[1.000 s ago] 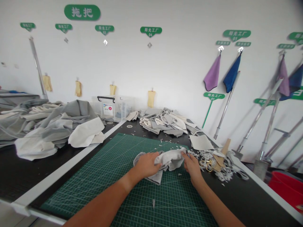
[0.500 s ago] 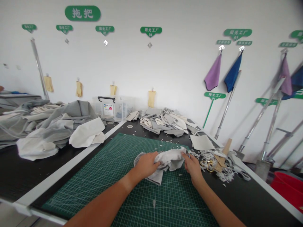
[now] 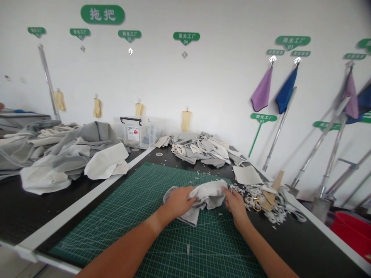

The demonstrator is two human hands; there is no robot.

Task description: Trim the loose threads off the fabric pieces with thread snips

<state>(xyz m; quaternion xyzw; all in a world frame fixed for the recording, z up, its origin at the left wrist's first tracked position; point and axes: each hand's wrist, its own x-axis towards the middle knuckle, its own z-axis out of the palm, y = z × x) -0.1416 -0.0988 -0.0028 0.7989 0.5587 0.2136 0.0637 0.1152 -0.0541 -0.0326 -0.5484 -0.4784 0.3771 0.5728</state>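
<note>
A light grey piece of cloth (image 3: 210, 193) is bunched above the green cutting mat (image 3: 121, 216), one flap hanging down toward it. My left hand (image 3: 179, 201) is closed on the cloth's left part, thumb on top. At the cloth's right end is my right hand (image 3: 234, 200), fingers closed around a small dark metal tool (image 3: 230, 188). Most of that tool is hidden by the fingers, so its kind is unclear. The tool's tip meets the cloth edge. A small pale scrap (image 3: 188, 249) lies on the mat nearer to me.
Right of the mat, scissors with gold handles (image 3: 256, 204) lie among white clippings (image 3: 275, 216). A pile of cut grey cloths (image 3: 199, 148) is at the back; a larger heap (image 3: 72, 150) lies left. Behind stands a clear plastic box (image 3: 145, 133). A red bucket (image 3: 350, 231) is beyond the right edge.
The camera view has shifted very slightly. Both hands keep their grip on the cloth and the tool, with almost no movement.
</note>
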